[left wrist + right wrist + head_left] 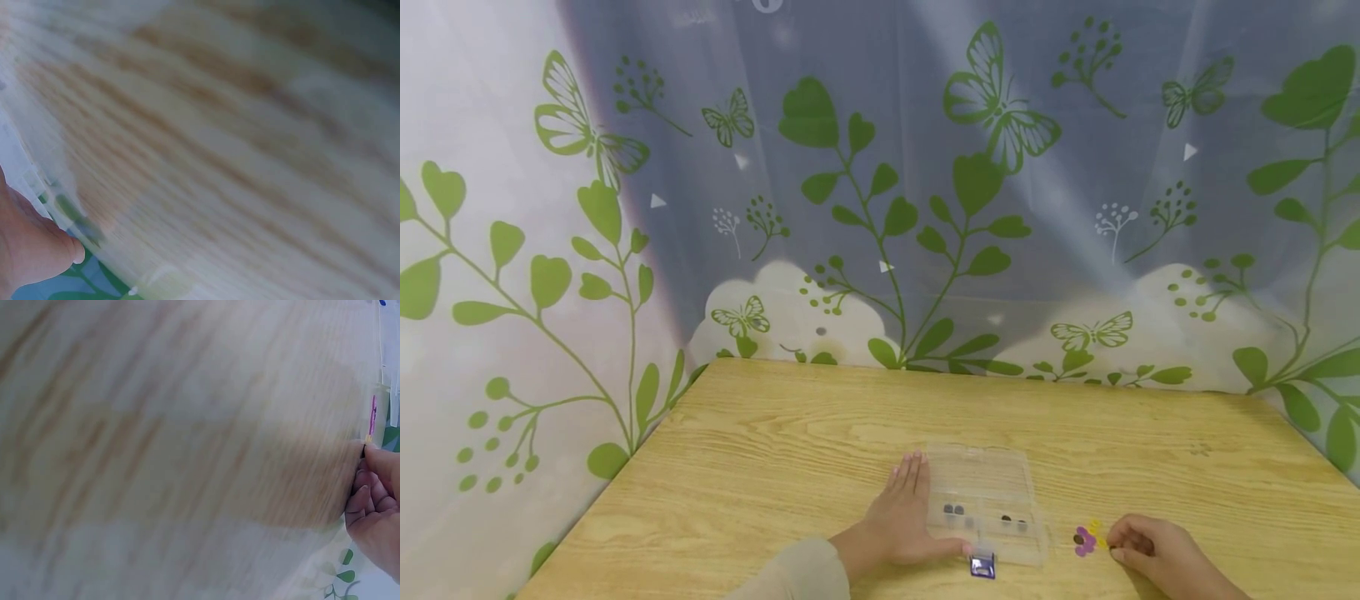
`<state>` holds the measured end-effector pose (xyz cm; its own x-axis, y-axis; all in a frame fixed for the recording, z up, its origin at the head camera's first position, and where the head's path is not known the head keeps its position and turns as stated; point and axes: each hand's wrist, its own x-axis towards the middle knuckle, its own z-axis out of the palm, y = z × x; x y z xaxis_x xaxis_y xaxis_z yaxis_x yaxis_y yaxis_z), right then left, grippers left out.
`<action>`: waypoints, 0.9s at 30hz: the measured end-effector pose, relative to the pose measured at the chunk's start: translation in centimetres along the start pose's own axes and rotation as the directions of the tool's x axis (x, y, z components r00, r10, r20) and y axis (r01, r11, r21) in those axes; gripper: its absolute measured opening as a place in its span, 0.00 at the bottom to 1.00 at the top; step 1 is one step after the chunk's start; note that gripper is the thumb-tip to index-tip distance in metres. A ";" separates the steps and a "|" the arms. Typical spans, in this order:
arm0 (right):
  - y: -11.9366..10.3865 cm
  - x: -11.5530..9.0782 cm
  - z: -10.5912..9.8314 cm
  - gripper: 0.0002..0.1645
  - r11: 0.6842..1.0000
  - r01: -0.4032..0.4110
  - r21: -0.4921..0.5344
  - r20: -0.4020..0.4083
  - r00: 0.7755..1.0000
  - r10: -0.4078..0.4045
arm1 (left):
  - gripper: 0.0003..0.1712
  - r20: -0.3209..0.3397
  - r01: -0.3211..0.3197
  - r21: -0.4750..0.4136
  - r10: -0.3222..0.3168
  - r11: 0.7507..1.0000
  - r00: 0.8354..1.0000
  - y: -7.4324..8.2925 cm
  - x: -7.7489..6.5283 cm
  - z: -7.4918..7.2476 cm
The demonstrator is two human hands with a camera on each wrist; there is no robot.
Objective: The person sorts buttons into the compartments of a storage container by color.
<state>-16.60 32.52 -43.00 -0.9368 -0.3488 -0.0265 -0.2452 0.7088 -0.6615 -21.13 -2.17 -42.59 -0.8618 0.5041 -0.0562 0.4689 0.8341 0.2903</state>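
My right hand (1161, 550) pinches a small dark piece (1112, 547) between thumb and forefinger, low at the edge of the yellow flower piece; the fingertips hide whether that piece is fixed to the flower. My left hand (906, 521) grips nothing; it lies straight-fingered against the left side of the transparent case (977, 475).

The wooden tabletop (775, 433) looks smooth, so if I leaned sideways with my left palm, the light case could slide toward the flowers. Pressing with my thumb near the purple square (982, 566) might tip the case's front edge, and the loose-looking dark discs (948, 509) inside could roll together. To its right, the purple flower piece (1089, 541) and yellow flower piece (1096, 527) sit so close that a nudge to one would probably push the other. As for the dark piece, it is tiny: too hard a pinch could make it spring out, too weak a one could drop it.

My left forearm, in its pale sleeve, comes in from the front edge; the fingers point away from me along the case, and the thumb reaches right along its front. My right hand comes in from the lower right, knuckles up, remaining fingers curled under toward the palm, fingertips down near the wood.
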 end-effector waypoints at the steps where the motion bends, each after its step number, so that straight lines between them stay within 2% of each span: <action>1: 0.0 0.0 0.0 0.08 1.000 0.004 -0.004 -0.002 1.000 -0.004 | 0.67 0.000 0.000 -0.002 0.000 1.000 1.000 0.0 0.0 0.0; 5: -0.2 0.1 0.1 0.06 1.000 0.007 -0.023 -0.013 1.000 -0.007 | 0.67 -0.001 0.001 -0.005 -0.001 1.000 1.000 0.0 0.0 0.0; 9: -0.4 0.1 0.3 0.05 0.999 -0.025 -0.036 -0.023 0.999 0.024 | 0.68 0.003 0.002 -0.003 -0.002 1.000 1.000 0.0 0.0 0.0; 17: -0.3 0.1 0.6 0.04 0.996 0.013 -0.087 -0.037 0.999 -0.016 | 0.68 0.007 0.000 -0.013 0.001 1.000 1.000 0.0 0.0 0.0; 27: -0.6 0.1 0.7 0.07 0.993 -0.106 -0.044 -0.061 0.993 0.103 | 0.68 0.002 -0.001 0.003 0.001 1.000 1.000 -0.1 0.1 0.1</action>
<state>-16.40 31.60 -43.10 -0.9706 -0.2356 -0.0491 -0.1550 0.7681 -0.6213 -21.19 -2.19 -42.68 -0.8609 0.5056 -0.0572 0.4707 0.8341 0.2875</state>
